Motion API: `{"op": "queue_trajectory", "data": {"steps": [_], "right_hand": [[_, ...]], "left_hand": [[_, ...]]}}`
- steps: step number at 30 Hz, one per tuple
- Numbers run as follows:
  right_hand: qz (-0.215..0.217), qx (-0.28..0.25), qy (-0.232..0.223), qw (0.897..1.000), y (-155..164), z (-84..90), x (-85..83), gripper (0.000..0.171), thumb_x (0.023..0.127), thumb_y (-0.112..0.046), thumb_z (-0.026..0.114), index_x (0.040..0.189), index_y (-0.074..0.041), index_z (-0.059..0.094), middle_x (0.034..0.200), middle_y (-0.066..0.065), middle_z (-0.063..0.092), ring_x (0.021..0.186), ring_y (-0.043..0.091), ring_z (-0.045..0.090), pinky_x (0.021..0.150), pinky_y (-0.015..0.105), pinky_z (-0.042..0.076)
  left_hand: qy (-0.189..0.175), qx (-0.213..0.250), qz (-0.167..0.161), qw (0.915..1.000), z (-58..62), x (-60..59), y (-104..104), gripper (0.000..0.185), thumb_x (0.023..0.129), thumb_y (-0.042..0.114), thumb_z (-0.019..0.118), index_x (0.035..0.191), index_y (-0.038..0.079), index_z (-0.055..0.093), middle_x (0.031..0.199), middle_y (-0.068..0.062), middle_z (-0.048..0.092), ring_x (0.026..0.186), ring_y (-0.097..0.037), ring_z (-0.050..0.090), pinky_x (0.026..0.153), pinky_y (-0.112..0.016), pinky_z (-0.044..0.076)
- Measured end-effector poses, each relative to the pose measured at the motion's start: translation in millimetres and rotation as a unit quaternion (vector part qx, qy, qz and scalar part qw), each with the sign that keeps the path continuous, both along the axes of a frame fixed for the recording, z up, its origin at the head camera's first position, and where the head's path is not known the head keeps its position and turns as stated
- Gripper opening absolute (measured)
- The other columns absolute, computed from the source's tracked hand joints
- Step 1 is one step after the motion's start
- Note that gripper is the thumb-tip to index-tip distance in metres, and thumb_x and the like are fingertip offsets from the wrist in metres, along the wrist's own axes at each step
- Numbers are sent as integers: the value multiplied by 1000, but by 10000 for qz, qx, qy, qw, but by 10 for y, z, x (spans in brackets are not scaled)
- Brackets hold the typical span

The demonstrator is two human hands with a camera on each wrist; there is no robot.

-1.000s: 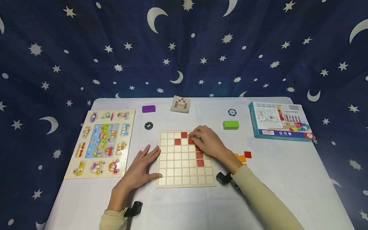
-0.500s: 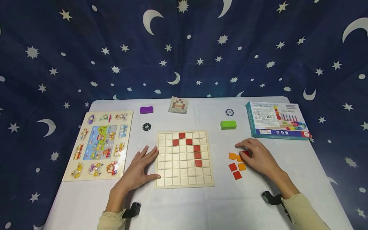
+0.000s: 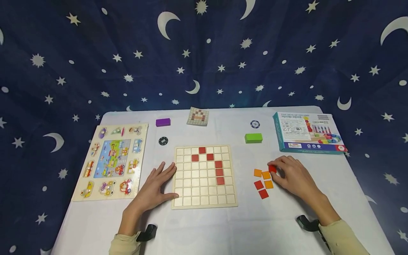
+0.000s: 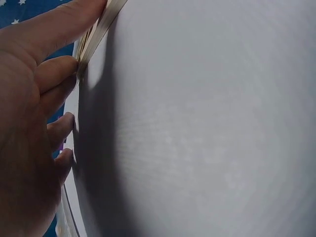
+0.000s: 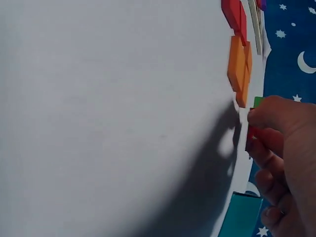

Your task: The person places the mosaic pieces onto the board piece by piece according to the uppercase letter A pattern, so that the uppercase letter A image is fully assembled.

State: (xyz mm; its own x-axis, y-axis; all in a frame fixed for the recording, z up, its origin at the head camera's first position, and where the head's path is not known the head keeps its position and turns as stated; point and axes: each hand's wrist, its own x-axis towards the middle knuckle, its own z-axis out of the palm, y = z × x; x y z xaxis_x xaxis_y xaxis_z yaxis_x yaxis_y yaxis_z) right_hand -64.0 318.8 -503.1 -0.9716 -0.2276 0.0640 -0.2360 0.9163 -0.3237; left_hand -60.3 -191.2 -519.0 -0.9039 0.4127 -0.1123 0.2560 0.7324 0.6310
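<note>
vehicle peg puzzle (image 3: 109, 160), purple block (image 3: 163, 122), green block (image 3: 253, 138), toy box (image 3: 306, 132)

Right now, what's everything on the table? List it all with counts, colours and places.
Wooden grid board: 1, pale, centre; six red tiles set in it.
Loose square tiles: 3 orange, 2 red, right of board.
Red square tile: 1, pinched.
Green block: 1, behind the tiles.
Purple block: 1, far left-centre.
Pattern card: 1, far centre.
Poker chips: 2, black, dark blue and white.
Vehicle peg puzzle: 1, left.
Teal toy box: 1, right.
Left hand: flat against board's left edge.
Right hand: pinching red square tile.
</note>
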Motion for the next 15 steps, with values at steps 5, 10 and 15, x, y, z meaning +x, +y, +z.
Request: {"op": "queue_trajectory", "data": {"steps": [5,10,15], "right_hand": [[33,-272,443,9986,-166,34,-136,34,85,-16,85,117,-10,78,112,11,74,102,29,63,87,50,54],[288,-643,424,9966,-620,32,-298,34,87,-18,85,119,-11,78,112,8,75,104,25,63,91,49,56],[766,-860,396,9926,-1270,-8,-425,32,88,-24,85,118,-14,79,111,3,74,104,22,64,96,46,57]], "left_hand": [[132,53,-10,9999,6,10,1,101,79,39,93,164,14,43,173,-5,39,167,-43,18,134,-69,11],[193,110,7,9998,14,10,-1,99,80,41,92,163,13,45,173,-6,40,166,-44,20,134,-69,13],[99,147,16,9998,11,2,-8,98,81,42,92,163,13,45,173,-6,40,166,-43,19,134,-68,12]]}}
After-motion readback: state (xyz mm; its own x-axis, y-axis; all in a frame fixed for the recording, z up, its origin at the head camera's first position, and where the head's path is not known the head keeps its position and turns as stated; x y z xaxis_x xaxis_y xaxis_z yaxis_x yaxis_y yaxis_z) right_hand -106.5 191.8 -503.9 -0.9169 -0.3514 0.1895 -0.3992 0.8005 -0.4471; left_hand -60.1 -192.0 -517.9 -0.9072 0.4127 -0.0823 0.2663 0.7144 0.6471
